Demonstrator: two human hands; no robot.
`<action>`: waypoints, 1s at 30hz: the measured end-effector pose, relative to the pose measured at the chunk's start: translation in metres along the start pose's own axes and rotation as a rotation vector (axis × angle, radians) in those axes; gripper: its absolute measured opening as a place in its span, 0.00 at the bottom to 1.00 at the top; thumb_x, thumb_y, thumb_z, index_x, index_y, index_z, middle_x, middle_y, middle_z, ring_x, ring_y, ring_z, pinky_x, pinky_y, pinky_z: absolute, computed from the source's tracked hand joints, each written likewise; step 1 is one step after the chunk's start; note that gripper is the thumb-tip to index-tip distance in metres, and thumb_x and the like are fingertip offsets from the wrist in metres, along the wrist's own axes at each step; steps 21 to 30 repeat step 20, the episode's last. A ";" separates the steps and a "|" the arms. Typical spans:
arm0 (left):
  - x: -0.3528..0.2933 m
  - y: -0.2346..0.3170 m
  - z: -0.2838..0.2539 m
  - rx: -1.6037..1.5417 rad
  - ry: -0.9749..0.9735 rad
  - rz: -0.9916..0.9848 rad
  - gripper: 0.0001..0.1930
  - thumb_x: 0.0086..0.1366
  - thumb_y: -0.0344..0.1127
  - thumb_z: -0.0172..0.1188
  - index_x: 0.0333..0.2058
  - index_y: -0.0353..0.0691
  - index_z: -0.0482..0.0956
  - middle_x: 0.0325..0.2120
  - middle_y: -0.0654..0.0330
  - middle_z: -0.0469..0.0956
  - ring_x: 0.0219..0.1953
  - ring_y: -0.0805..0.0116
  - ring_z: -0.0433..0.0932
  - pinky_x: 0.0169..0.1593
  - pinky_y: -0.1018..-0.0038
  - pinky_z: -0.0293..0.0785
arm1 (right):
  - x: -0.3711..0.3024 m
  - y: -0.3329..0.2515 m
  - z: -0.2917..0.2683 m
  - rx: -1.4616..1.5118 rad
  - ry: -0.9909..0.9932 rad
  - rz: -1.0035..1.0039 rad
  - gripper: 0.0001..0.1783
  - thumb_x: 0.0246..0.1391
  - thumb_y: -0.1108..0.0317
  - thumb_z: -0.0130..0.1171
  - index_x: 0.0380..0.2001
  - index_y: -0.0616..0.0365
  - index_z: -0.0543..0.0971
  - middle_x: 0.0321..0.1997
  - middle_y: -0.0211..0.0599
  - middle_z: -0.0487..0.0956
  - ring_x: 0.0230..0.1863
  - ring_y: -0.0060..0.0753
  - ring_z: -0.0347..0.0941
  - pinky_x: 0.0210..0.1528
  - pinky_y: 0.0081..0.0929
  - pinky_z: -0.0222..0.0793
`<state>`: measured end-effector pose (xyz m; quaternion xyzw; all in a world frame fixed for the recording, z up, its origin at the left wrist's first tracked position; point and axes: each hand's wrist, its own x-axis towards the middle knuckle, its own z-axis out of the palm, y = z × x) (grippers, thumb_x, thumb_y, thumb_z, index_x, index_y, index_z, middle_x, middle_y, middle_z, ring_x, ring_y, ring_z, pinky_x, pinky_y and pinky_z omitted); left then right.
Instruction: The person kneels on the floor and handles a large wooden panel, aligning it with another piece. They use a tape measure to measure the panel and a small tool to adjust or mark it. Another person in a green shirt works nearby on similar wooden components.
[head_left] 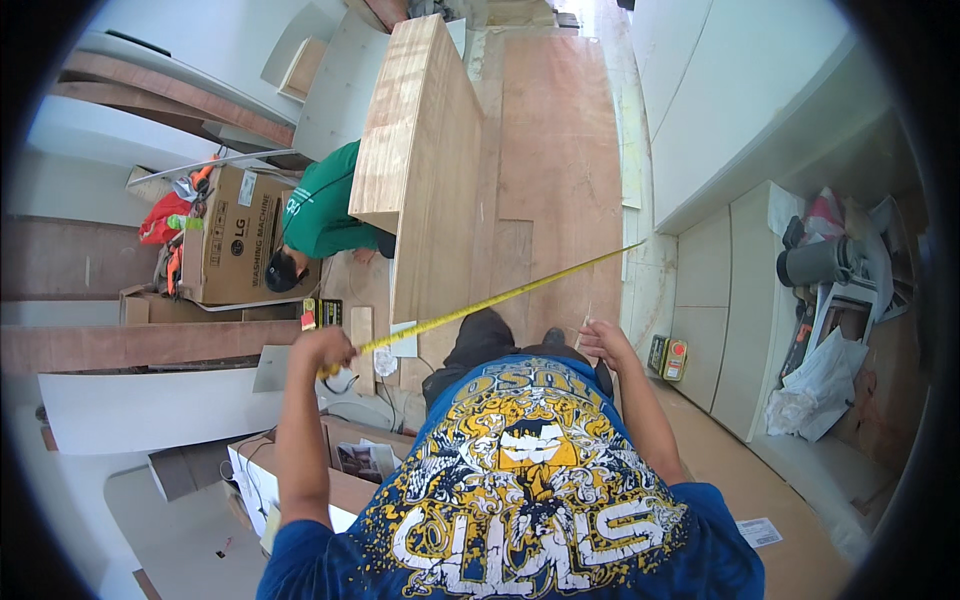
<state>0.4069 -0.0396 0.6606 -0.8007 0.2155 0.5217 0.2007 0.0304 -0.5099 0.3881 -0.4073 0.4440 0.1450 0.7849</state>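
Observation:
My left hand (pixel 322 350) is closed around a tape measure, and its case is mostly hidden by the fingers. The yellow blade (pixel 490 302) runs out from that hand, slanting up to the right across the front of my body. Its free end hangs in the air above the floor, past my right hand. My right hand (pixel 605 343) is below the blade and apart from it, with its fingers pinched on a thin, pencil-like stick (pixel 586 318). Ahead of me, left of centre, stands a tall plywood box (pixel 440 130).
A person in a green shirt (pixel 325 205) crouches left of the box, beside a large cardboard carton (pixel 232 240). Plywood sheets (pixel 560 130) cover the floor ahead. White cabinets (pixel 705 300) line the right, with a small yellow-and-black box (pixel 668 358) before them. Boards (pixel 150 345) extend along the left.

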 end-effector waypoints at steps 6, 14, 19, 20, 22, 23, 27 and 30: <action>0.020 0.090 -0.160 0.198 0.143 -0.175 0.12 0.60 0.38 0.61 0.36 0.36 0.88 0.30 0.51 0.87 0.29 0.56 0.86 0.37 0.59 0.81 | 0.003 0.097 -0.087 -0.048 0.335 0.204 0.18 0.64 0.58 0.55 0.53 0.53 0.76 0.45 0.36 0.83 0.37 0.37 0.78 0.38 0.39 0.73; 0.093 0.158 -0.338 0.171 -0.042 -0.322 0.13 0.62 0.37 0.60 0.38 0.34 0.86 0.37 0.51 0.87 0.34 0.58 0.87 0.41 0.64 0.82 | -0.017 0.132 -0.112 -0.234 0.446 0.255 0.12 0.61 0.61 0.55 0.43 0.54 0.80 0.37 0.35 0.82 0.29 0.34 0.77 0.30 0.37 0.72; 0.082 0.178 -0.460 0.214 0.078 -0.294 0.12 0.65 0.38 0.61 0.37 0.36 0.87 0.33 0.53 0.87 0.30 0.58 0.86 0.37 0.62 0.84 | -0.018 0.073 -0.103 -0.221 0.497 0.114 0.11 0.65 0.58 0.56 0.45 0.50 0.79 0.38 0.32 0.82 0.31 0.31 0.77 0.31 0.36 0.73; 0.081 0.177 -0.486 0.208 0.113 -0.292 0.11 0.65 0.38 0.61 0.37 0.36 0.87 0.33 0.53 0.87 0.30 0.58 0.86 0.38 0.62 0.84 | -0.013 0.062 -0.095 -0.208 0.499 0.111 0.11 0.65 0.58 0.56 0.45 0.50 0.79 0.38 0.32 0.82 0.31 0.31 0.77 0.31 0.36 0.73; 0.081 0.177 -0.486 0.208 0.113 -0.292 0.11 0.65 0.38 0.61 0.37 0.36 0.87 0.33 0.53 0.87 0.30 0.58 0.86 0.38 0.62 0.84 | -0.013 0.062 -0.095 -0.208 0.499 0.111 0.11 0.65 0.58 0.56 0.45 0.50 0.79 0.38 0.32 0.82 0.31 0.31 0.77 0.31 0.36 0.73; 0.081 0.177 -0.486 0.208 0.113 -0.292 0.11 0.65 0.38 0.61 0.37 0.36 0.87 0.33 0.53 0.87 0.30 0.58 0.86 0.38 0.62 0.84 | -0.013 0.062 -0.095 -0.208 0.499 0.111 0.11 0.65 0.58 0.56 0.45 0.50 0.79 0.38 0.32 0.82 0.31 0.31 0.77 0.31 0.36 0.73; 0.081 0.177 -0.486 0.208 0.113 -0.292 0.11 0.65 0.38 0.61 0.37 0.36 0.87 0.33 0.53 0.87 0.30 0.58 0.86 0.38 0.62 0.84 | -0.013 0.062 -0.095 -0.208 0.499 0.111 0.11 0.65 0.58 0.56 0.45 0.50 0.79 0.38 0.32 0.82 0.31 0.31 0.77 0.31 0.36 0.73; 0.081 0.177 -0.486 0.208 0.113 -0.292 0.11 0.65 0.38 0.61 0.37 0.36 0.87 0.33 0.53 0.87 0.30 0.58 0.86 0.38 0.62 0.84 | -0.013 0.062 -0.095 -0.208 0.499 0.111 0.11 0.65 0.58 0.56 0.45 0.50 0.79 0.38 0.32 0.82 0.31 0.31 0.77 0.31 0.36 0.73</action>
